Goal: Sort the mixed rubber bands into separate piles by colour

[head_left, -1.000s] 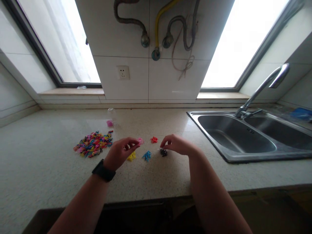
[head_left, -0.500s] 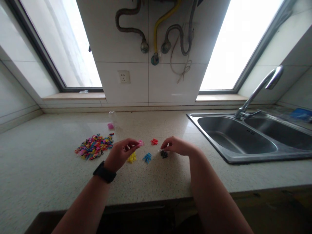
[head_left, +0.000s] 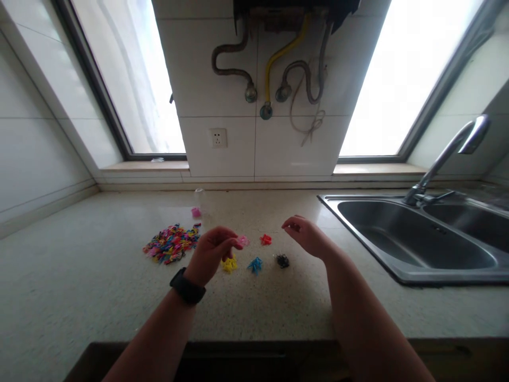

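Note:
My left hand (head_left: 217, 252), with a dark band on its wrist, has thumb and fingers pinched together beside a small pink heap (head_left: 243, 241); whatever sits between the fingertips is too small to make out. Above the counter, right of a red heap (head_left: 265, 240), hovers my right hand (head_left: 304, 233), its fingers slightly bent and apart with nothing visible in them. In front lie small heaps of yellow (head_left: 229, 264), blue (head_left: 255, 265) and black (head_left: 282, 260) pieces that look like little elastic bands. A larger mixed-colour pile (head_left: 170, 244) of such pieces spreads left of my left hand.
Behind the mixed pile stands a clear plastic cup (head_left: 200, 196) with a pink item (head_left: 195, 212) beside it. A steel double sink (head_left: 405, 276) with a tap (head_left: 445, 159) fills the right side. The speckled counter (head_left: 262, 313) ends at a front edge near my forearms.
My right hand has lifted off the black heap and moved up and back, with its fingers loosened. My left hand stays by the pink heap. The whole view has shifted slightly.

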A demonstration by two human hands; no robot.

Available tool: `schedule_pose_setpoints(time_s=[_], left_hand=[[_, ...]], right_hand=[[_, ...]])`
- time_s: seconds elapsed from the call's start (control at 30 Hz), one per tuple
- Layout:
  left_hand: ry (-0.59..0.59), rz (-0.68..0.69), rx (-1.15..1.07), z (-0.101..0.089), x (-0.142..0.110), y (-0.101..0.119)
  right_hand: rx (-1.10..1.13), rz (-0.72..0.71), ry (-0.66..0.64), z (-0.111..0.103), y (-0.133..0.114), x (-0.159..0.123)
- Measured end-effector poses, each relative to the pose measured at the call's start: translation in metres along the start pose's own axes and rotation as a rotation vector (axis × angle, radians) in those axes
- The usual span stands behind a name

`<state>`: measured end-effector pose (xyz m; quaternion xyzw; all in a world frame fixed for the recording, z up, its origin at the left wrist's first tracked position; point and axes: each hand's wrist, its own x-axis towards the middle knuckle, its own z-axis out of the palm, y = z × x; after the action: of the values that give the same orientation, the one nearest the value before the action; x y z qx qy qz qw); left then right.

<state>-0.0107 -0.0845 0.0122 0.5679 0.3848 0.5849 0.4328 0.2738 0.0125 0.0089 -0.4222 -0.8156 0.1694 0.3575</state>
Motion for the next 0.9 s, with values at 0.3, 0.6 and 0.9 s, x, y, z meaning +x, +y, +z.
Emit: schedule_pose_setpoints(time_s=[0.3,0.6,0.9], left_hand=[[0.030,-0.041,-0.178,0.000,-0.002,0.000],[0.089,-0.055,-0.386,-0.001,-0.001,0.005],[0.082,-0.070,-0.281,0.000,0.000,0.004]], right_hand=[[-0.140,-0.055,-0.060,0.008,-0.003,-0.001],[-0.188,-0.022,-0.085,0.014,0.005,-0.001],[-0.181,-0.048,-0.132,0.019,-0.003,-0.002]])
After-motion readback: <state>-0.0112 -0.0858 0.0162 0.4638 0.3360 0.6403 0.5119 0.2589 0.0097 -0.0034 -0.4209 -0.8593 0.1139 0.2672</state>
